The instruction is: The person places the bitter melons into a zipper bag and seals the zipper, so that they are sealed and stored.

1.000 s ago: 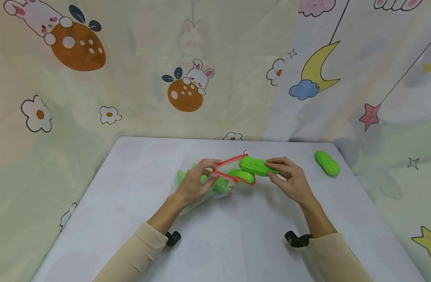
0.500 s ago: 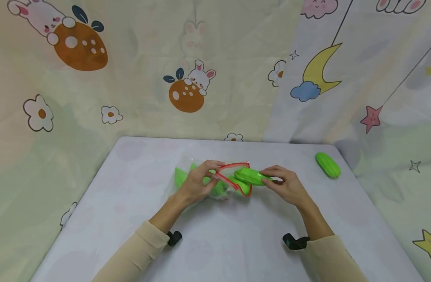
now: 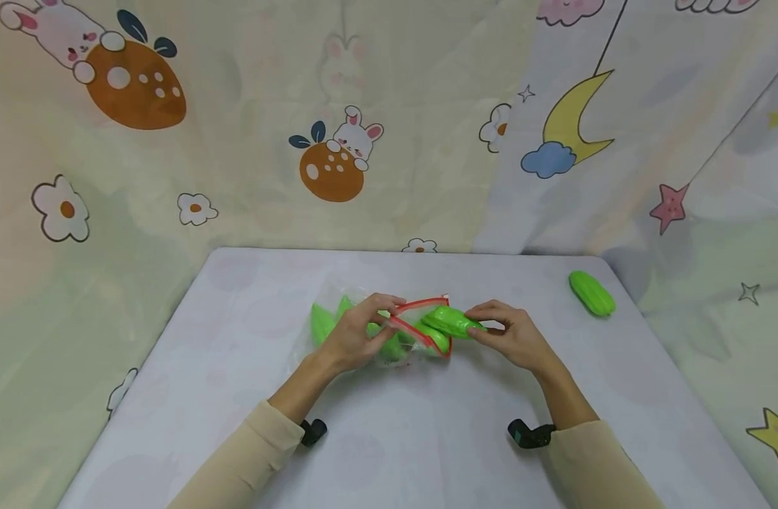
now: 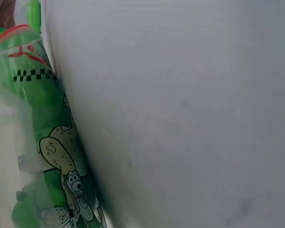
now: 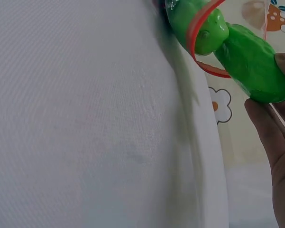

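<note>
My left hand (image 3: 357, 336) pinches a clear zip bag (image 4: 4, 123) near its red-edged mouth, which gapes toward the right. Cartoon prints show on the bag in the left wrist view. Several bright green toy vegetables lie inside, partly veiled by the plastic and my fingers. Between the thumb and fingers of my right hand (image 3: 513, 336) is a ridged green toy bitter melon (image 3: 449, 322). Its left end is within the bag's mouth. In the right wrist view this bitter melon touches or overlaps another green vegetable (image 5: 212, 33) just inside the red rim.
Another ridged green toy vegetable (image 3: 591, 293) lies at the table's far right. The table (image 3: 389, 438) has a white cover. A cloth with cartoon prints (image 3: 249, 127) hangs behind it. Black wrist devices (image 3: 530, 434) jut out from both sleeves.
My right hand has moved left and slightly down, bringing the bitter melon further into the bag's mouth. The mouth has shifted a little lower. My left hand keeps its grip on the bag.
</note>
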`<state>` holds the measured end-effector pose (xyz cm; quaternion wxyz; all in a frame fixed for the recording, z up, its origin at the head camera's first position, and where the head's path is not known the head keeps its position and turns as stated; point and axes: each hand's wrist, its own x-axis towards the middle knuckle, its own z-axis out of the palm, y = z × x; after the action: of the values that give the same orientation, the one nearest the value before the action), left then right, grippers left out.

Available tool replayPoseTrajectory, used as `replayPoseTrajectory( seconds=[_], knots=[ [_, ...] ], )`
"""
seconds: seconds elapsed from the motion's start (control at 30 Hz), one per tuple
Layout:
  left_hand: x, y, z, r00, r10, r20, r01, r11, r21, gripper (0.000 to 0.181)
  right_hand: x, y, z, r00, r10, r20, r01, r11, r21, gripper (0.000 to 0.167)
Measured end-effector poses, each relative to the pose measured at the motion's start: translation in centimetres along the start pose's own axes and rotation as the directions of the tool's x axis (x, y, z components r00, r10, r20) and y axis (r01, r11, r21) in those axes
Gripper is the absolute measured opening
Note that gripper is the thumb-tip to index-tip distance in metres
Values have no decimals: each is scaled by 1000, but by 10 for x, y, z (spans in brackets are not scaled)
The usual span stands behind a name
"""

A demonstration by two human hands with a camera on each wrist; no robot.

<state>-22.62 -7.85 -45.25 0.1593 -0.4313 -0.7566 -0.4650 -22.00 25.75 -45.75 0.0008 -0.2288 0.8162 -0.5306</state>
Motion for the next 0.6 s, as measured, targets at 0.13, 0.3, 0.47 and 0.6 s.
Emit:
replayPoseTrajectory(
  seconds=[0.13, 0.3, 0.47, 0.6],
  knots=[
    [-6, 2, -2, 995, -77, 70, 74, 996, 48, 31, 0, 4, 1, 1000, -2, 4, 2, 999, -49, 29],
    [-12, 2, -4, 975, -174, 138, 167, 984, 61, 32, 2, 9, 2, 999, -1, 44, 3, 999, -42, 32],
    [-14, 0, -2, 954, -222, 204, 218, 975, 40, 35, 4, 11, 7, 995, 56, 79, -50, 996, -73, 34],
    [-15, 0, 0, 947, -224, 229, 227, 974, 16, 34, 9, 10, 12, 991, 98, 86, -85, 985, -147, 37]
  ],
)
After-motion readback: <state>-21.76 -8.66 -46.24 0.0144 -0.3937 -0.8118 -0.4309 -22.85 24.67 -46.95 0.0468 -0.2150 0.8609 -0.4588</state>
